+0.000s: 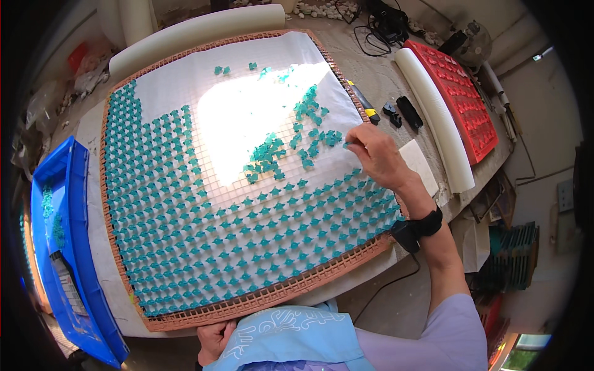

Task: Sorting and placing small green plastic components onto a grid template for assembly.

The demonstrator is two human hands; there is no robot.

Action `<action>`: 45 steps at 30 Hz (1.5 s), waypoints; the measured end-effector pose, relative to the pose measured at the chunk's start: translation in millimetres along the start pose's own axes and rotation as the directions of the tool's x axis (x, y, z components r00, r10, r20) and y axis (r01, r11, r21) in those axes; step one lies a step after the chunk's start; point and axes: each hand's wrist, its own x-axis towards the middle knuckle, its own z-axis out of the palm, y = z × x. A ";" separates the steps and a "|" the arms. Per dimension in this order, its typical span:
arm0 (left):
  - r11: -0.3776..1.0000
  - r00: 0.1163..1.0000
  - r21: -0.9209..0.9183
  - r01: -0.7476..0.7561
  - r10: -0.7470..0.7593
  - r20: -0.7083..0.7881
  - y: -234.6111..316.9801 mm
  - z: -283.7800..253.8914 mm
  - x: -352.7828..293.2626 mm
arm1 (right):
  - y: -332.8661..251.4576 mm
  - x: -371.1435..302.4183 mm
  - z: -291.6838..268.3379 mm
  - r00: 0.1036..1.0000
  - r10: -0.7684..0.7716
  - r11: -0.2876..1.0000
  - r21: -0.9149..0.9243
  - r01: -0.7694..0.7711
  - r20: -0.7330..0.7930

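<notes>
My right hand [376, 156] is at the right side of the board, thumb and fingertips pinched on a small teal star-shaped piece [348, 145]. A white sheet [179, 74] covers a brown lattice board [247, 307]. Rows of the same teal pieces [167, 229] stand in a grid along the left and near parts of the sheet. Loose teal pieces [266, 154] lie heaped around the middle, beside a bright patch of sunlight that washes out detail. My left hand [216, 339] is curled closed at the board's near edge, partly hidden by the blue apron; its contents are hidden.
A blue tray [80, 247] with teal pieces and a dark-and-grey tool stands at the left. White rolls [436, 123] lie behind and to the right. Beyond the right roll is a red tray [461, 93]. A yellow-and-black cutter [365, 105] and black objects [408, 112] lie beside the board.
</notes>
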 end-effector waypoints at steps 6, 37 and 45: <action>0.999 0.999 -0.013 -0.034 0.034 -0.007 -5.2 1.2 -1.4 | 17.2 -13.9 -20.9 0.976 0.122 0.991 -0.085 -0.108 0.182; 1.000 1.000 0.008 -0.018 0.018 -0.017 -1.3 1.1 -0.8 | -4.6 -34.8 -48.2 0.945 0.241 0.967 -0.137 -0.215 0.221; 1.000 0.999 -0.002 -0.006 0.006 -0.046 1.4 2.4 -1.4 | -54.2 11.9 16.7 0.972 -0.038 0.999 0.031 0.032 0.230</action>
